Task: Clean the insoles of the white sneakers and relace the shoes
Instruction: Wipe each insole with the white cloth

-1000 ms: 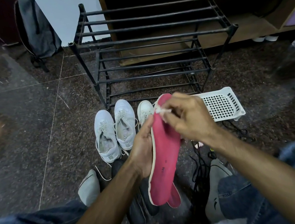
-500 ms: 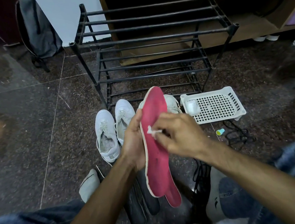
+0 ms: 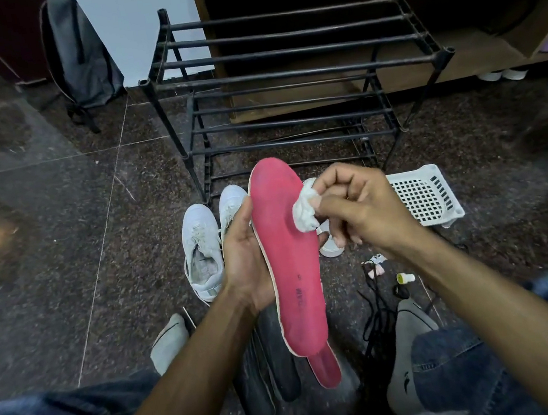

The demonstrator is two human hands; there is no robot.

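Observation:
My left hand (image 3: 243, 262) grips a pink insole (image 3: 287, 257) by its left edge, holding it upright with the toe end at the top. My right hand (image 3: 355, 207) pinches a crumpled white wipe (image 3: 305, 212) and presses it against the insole's right side, near the upper half. A second pink insole (image 3: 327, 369) lies on the floor below the held one. Two white sneakers (image 3: 201, 247) stand side by side on the floor behind my left hand. Another white shoe (image 3: 331, 247) shows partly behind the insole.
A black metal shoe rack (image 3: 284, 75) stands straight ahead. A white perforated basket (image 3: 423, 196) sits to the right. Dark insoles (image 3: 268, 370) lie between my knees. Black laces (image 3: 377, 305) and a small yellow-capped item (image 3: 405, 278) lie at right. A grey backpack (image 3: 81, 51) leans at back left.
My right hand has moved the wipe from the insole's middle up to its right upper side. The left hand has turned the insole so its pink face shows more fully.

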